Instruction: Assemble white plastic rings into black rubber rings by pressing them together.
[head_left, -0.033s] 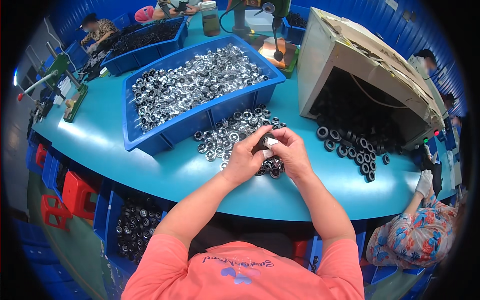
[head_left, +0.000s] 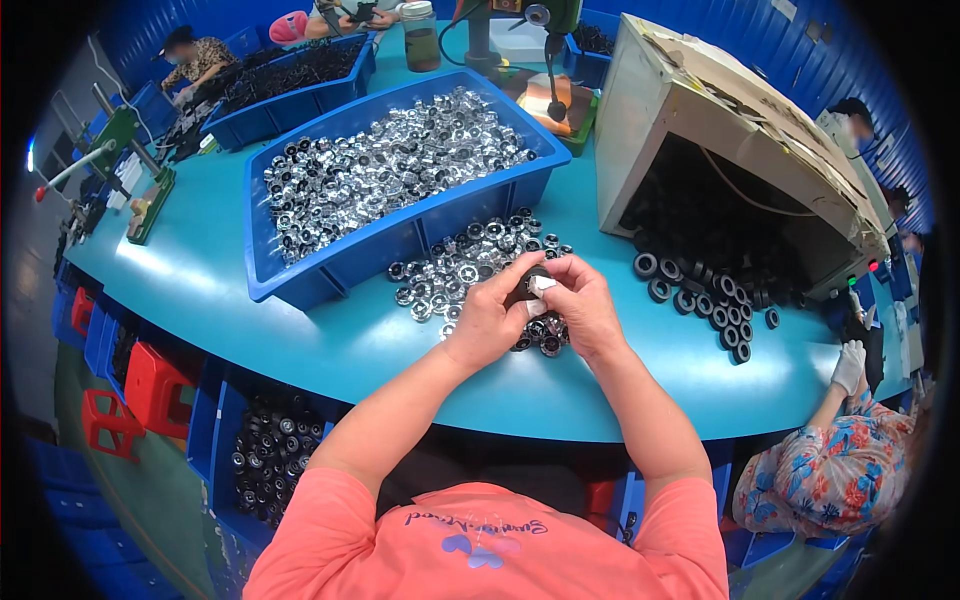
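Close together over the table, my left hand [head_left: 492, 314] and my right hand [head_left: 588, 308] grip one small toy wheel [head_left: 521, 291] between them. Its black tyre shows at the fingers; the rest is covered. White tape or finger covers wrap some of my fingertips. Just under and beyond my hands lies a loose pile of chrome wheel hubs [head_left: 468, 273], some with dark centres. To the right, several black rubber tyres [head_left: 719, 317] spill out on the tabletop, apart from my hands.
A blue bin [head_left: 400, 225] full of chrome hubs stands beyond my hands on the turquoise table [head_left: 410, 385]. A pale open-fronted box [head_left: 612, 180] stands at the right. Finished-looking wheels [head_left: 270, 450] fill a lower bin at left. A gloved co-worker [head_left: 835, 470] sits at right.
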